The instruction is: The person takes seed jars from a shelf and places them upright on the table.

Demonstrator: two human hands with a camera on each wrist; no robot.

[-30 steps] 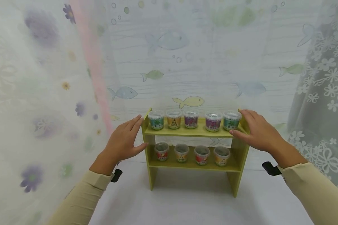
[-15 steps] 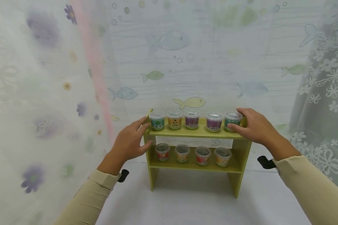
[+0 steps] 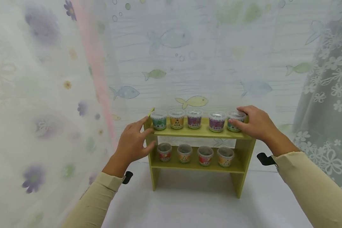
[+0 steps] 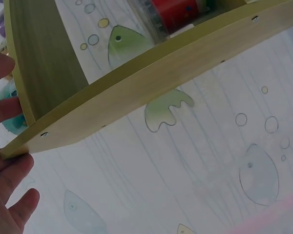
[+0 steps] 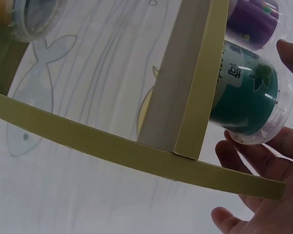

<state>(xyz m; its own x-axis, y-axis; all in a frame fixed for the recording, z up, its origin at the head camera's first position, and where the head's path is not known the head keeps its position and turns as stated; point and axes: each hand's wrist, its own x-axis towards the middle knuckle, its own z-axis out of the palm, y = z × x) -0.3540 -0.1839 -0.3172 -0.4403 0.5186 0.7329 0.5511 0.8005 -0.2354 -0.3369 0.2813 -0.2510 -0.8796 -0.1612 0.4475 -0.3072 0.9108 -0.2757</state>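
A small two-tier yellow-green wooden shelf [image 3: 198, 169] stands on the white surface. My left hand [image 3: 132, 141] holds its left side panel [image 4: 136, 83], with fingers on both sides of the board in the left wrist view. At the right end of the top tier, my right hand [image 3: 259, 125] holds a teal lidded cup [image 5: 246, 92] between thumb and fingers; another finger lies outside the right side panel [image 5: 136, 156]. Beside it sits a purple cup [image 3: 217, 123]. The left end bears a teal cup [image 3: 159, 122], an orange cup [image 3: 176, 121] and a purple cup [image 3: 194, 120].
On the lower tier stand several cups, among them a red cup [image 3: 164, 152] and an orange cup [image 3: 225, 157]. A fish-print curtain [image 3: 216, 72] hangs close behind the shelf. The white tabletop [image 3: 193, 205] spreads out in front.
My left hand has shifted right, its fingers reaching over the left panel. The right hand has moved inward and slightly up, bringing its thumb onto the front of the teal cup.
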